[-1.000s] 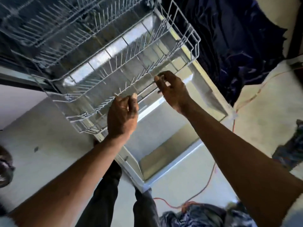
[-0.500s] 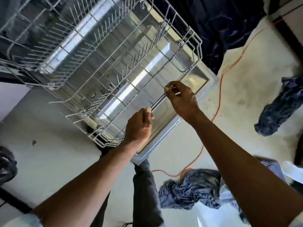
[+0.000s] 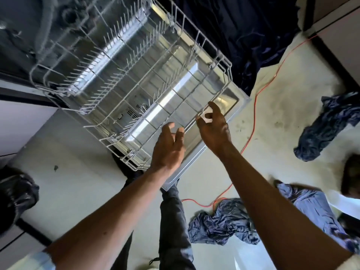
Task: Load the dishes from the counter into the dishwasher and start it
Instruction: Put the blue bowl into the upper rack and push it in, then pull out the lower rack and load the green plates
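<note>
Both hands are hanging open with nothing in them. The left hand [image 3: 168, 151] is showing loose, spread fingers just short of the front rim of the rack [image 3: 224, 63]. The right hand [image 3: 214, 131] is also wide open, its fingers reaching up at that same rim; whether it is touching the wire, I cannot tell.

The rack is sitting pulled out ahead of both hands, over the dropped-open dishwasher door [image 3: 231, 100], and it is carrying nothing. No dishes are showing and the bench is out of view, so loading is likely not started; fetching dishes looks like the next step.

Risks, as judged from here:
- An orange cord [image 3: 254, 117] is trailing on the floor just right of the right hand and looping back under the right forearm. It is asking for a snagged foot while plates are being carried.
- A blue cloth heap [image 3: 224, 223] is lying under the right forearm and another cloth [image 3: 327, 125] far right of it, both adding slip or trip hazards.
- The open door is sticking out low by the legs, inviting a shin knock.
- Upright tines are crowding the rack, so a plate dropped in carelessly could be chipping or tipping.
</note>
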Demonstrator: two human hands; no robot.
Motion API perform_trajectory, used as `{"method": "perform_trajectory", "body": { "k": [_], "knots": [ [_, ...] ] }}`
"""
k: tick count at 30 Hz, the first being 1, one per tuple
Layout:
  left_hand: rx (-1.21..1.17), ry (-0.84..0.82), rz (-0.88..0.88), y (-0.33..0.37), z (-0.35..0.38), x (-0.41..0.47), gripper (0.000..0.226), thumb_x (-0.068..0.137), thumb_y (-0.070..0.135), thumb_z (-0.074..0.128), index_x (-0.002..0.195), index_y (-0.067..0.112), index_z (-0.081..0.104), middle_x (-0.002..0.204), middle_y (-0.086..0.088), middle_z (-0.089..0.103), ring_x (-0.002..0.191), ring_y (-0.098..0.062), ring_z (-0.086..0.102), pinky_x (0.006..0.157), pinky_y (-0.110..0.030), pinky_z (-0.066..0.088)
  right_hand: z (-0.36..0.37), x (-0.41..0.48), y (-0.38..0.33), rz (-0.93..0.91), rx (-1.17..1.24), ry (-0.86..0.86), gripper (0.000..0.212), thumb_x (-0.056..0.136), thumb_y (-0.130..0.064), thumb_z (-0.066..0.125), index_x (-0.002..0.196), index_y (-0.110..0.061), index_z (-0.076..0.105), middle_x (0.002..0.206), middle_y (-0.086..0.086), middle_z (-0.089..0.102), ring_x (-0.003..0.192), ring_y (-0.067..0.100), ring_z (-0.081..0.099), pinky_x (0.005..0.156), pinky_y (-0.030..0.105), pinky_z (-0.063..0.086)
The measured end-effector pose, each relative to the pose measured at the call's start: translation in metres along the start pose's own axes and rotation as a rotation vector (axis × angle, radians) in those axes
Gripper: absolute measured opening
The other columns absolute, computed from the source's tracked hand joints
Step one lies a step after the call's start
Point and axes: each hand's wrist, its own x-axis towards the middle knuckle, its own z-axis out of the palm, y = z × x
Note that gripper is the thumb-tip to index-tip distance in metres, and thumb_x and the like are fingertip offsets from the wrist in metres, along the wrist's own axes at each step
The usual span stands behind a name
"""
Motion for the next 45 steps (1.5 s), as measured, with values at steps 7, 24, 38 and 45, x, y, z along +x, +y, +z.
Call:
{"method": "perform_trajectory", "body": {
  "k": [7,24,38,45],
  "knots": [
    [-0.119,0.291,0.269,0.109,-0.169,-0.126,0.05,0.106,0.053,0.036,0.146,0.024,0.044,0.127,0.006,0.059,0.111,0.0,0.06,0.084,-0.005,0.043,-0.07,-0.123,-0.143,-0.298,0.11,0.014,0.05,0.098,-0.027,0.062,0.145,-0.023,0.047,0.128,0.0,0.058,0.105,0.015,0.063,0.087,0.034,0.055],
    [-0.385,1.12,0.151,-0.003,-0.43,-0.376,0.057,0.095,0.071,0.037,0.125,0.032,0.065,0.119,0.009,0.064,0.108,-0.004,0.062,0.097,-0.033,0.05,0.047,-0.343,-0.412,-0.852,-0.024,-0.406,0.024,0.097,-0.01,0.064,0.108,-0.031,0.067,0.106,-0.003,0.071,0.094,0.002,0.067,0.087,0.022,0.054],
    [-0.131,1.299,0.063,-0.171,-0.594,-0.462,0.043,0.097,0.058,0.05,0.128,0.03,0.06,0.13,0.016,0.054,0.12,0.002,0.052,0.094,-0.021,0.045,0.274,-0.458,-0.533,-0.98,-0.228,-0.642,0.016,0.098,-0.019,0.064,0.109,-0.031,0.069,0.111,-0.005,0.071,0.095,0.006,0.067,0.072,0.005,0.046],
    [-0.126,1.396,-0.051,-0.199,-0.654,-0.428,0.065,0.091,0.059,0.053,0.138,0.015,0.054,0.137,-0.005,0.054,0.129,-0.026,0.054,0.104,-0.049,0.05,0.316,-0.456,-0.577,-0.995,-0.31,-0.692,0.018,0.097,-0.017,0.065,0.11,-0.028,0.07,0.109,-0.006,0.068,0.093,0.0,0.067,0.076,0.007,0.047]
  ]
}}
